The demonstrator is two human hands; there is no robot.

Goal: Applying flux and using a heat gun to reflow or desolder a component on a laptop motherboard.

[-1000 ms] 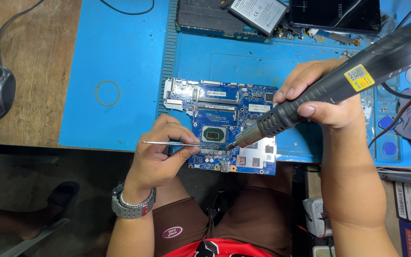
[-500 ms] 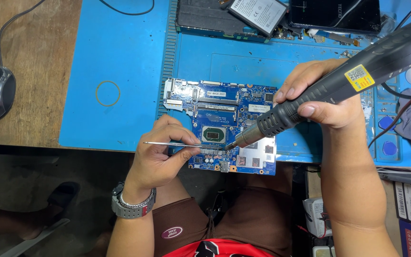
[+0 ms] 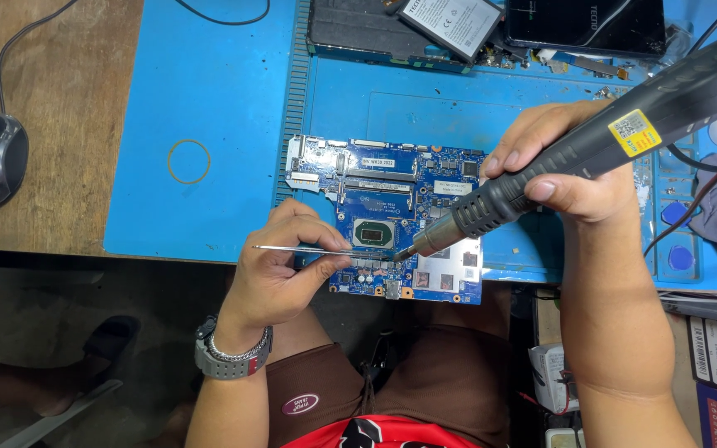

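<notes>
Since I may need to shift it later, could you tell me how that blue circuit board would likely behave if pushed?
The circuit board looks thin, flat and rigid, so it would probably slide rather than tip. It overhangs the blue mat's front edge, so a push toward the person might drop it. Its exposed small parts look fragile.

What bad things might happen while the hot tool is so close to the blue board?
1. The hot-air tool in the right hand has its nozzle right beside the tweezers tips, so heat may reach the left hand.
2. The circuit board hangs a little over the blue mat edge above the lap, so it might tip or slide.
3. Nearby small parts on the board might overheat.
</notes>
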